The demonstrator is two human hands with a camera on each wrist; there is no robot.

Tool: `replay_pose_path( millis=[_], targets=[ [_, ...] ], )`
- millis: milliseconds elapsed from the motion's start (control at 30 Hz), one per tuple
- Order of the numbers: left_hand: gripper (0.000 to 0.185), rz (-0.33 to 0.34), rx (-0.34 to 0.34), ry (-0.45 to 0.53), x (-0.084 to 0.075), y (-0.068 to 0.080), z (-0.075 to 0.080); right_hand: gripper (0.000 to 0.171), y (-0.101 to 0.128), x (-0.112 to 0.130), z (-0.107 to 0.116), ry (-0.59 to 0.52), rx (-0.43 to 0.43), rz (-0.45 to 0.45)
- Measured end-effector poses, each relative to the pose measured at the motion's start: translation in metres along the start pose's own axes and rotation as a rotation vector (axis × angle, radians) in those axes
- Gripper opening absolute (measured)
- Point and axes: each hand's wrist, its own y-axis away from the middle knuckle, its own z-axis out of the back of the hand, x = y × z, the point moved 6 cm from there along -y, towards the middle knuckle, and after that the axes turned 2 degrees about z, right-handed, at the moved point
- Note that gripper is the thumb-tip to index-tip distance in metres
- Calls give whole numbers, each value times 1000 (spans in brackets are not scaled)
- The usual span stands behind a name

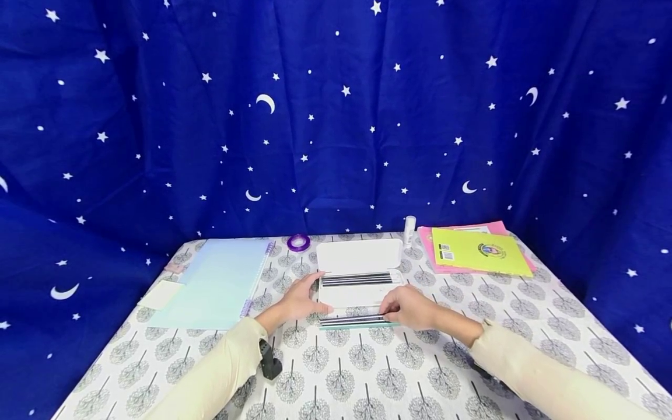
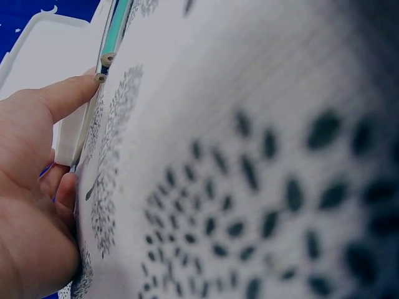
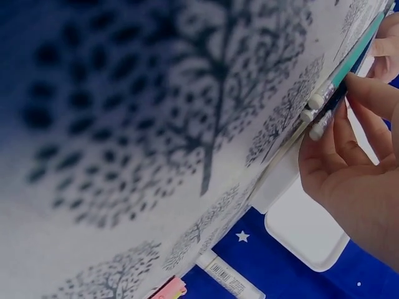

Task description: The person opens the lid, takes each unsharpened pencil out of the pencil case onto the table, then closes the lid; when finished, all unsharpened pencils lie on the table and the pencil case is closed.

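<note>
A white pencil case (image 1: 359,255) stands open with its lid tipped back, and several dark pencils (image 1: 357,279) lie along its rear side. In front of it lie dark pencils (image 1: 349,320) and a teal pencil (image 1: 336,328), side by side. My right hand (image 1: 412,308) pinches a dark pencil (image 3: 337,98) between thumb and fingers, close to its white eraser end. At the case's left end, my left hand (image 1: 300,296) is spread, fingers at the case and thumb (image 2: 78,94) extended, its tip against the pencils' left ends.
A pale blue spiral notebook (image 1: 215,286) with a cream paper (image 1: 161,294) lies left. Purple tape (image 1: 298,242) and a white glue stick (image 1: 409,230) stand behind. To the right, a yellow-green book (image 1: 472,251) lies over pink ones (image 1: 427,248).
</note>
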Motion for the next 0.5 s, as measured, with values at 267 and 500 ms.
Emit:
replay_pose_path(
  millis=[267, 500],
  targets=[
    [101, 1, 0, 1, -1, 0, 1, 9, -1, 2, 1, -26, 14, 10],
    [101, 2, 7, -1, -1, 1, 0, 7, -5, 5, 5, -42, 16, 17]
  ],
)
